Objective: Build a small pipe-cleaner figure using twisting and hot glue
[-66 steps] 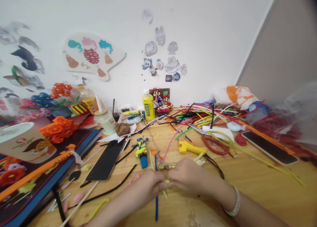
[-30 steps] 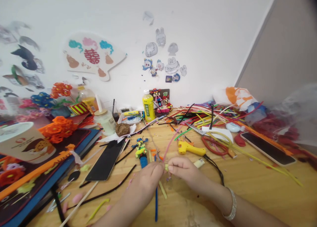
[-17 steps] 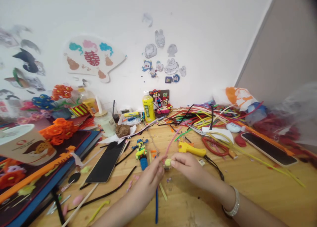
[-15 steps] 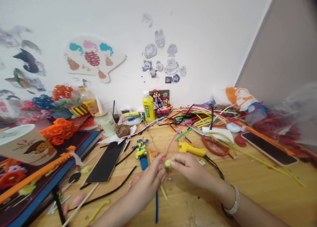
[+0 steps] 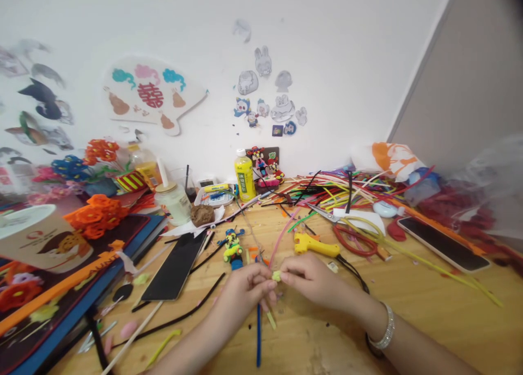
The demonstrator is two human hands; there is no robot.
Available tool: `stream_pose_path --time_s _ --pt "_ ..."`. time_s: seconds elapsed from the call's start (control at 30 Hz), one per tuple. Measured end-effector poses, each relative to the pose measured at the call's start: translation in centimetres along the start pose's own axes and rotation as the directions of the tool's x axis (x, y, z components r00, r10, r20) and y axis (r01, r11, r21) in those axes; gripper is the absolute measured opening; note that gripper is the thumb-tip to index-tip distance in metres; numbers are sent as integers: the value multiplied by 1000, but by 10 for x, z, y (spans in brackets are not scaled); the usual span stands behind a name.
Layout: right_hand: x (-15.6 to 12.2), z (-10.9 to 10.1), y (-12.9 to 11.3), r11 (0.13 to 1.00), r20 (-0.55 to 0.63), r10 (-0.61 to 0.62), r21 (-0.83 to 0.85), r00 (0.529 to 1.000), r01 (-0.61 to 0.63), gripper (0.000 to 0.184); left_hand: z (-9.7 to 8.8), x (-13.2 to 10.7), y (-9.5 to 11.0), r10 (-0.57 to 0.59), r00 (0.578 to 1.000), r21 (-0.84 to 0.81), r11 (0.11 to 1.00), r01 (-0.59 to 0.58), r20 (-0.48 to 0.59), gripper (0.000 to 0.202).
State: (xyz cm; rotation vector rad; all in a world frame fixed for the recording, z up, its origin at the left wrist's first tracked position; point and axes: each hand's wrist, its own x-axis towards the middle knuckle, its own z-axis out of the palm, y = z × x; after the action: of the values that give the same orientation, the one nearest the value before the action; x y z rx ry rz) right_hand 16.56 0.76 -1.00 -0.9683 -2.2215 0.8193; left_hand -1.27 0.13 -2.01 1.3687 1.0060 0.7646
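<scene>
A small pale yellow-green piece (image 5: 277, 276), seemingly fuzzy, is pinched between my two hands above the wooden table; its exact kind is too small to make out. My left hand (image 5: 250, 285) has its thumb and fingertips on its left side. From the right, the fingertips of my right hand (image 5: 312, 279) close on it; a sparkling bracelet circles that wrist. Just beyond my left hand lies a little pipe-cleaner figure (image 5: 232, 249) in yellow-green, black and blue, its lower end partly covered. A yellow hot glue gun (image 5: 316, 246) rests beyond my right hand.
Colourful pipe cleaners (image 5: 327, 192) are heaped at the back, with scissors (image 5: 324, 213) in front. A phone (image 5: 443, 244) lies at right, a black flat panel (image 5: 175, 268) at left. A yellow-labelled bottle (image 5: 244, 179) stands by the wall; a paper cup (image 5: 44, 239) is far left.
Both hands have come slightly lower, and the yellow-green piece with them. My left hand has turned, its thumb now against the piece, and it covers more of the figure's blue end.
</scene>
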Motion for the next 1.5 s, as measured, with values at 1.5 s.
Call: stream_pose_path --time_s 1.5 --pt "-1 15 -4 989 -124 -14 -150 992 -4 25 11 -4 -2 65 991 -249 964 -94 -120 32"
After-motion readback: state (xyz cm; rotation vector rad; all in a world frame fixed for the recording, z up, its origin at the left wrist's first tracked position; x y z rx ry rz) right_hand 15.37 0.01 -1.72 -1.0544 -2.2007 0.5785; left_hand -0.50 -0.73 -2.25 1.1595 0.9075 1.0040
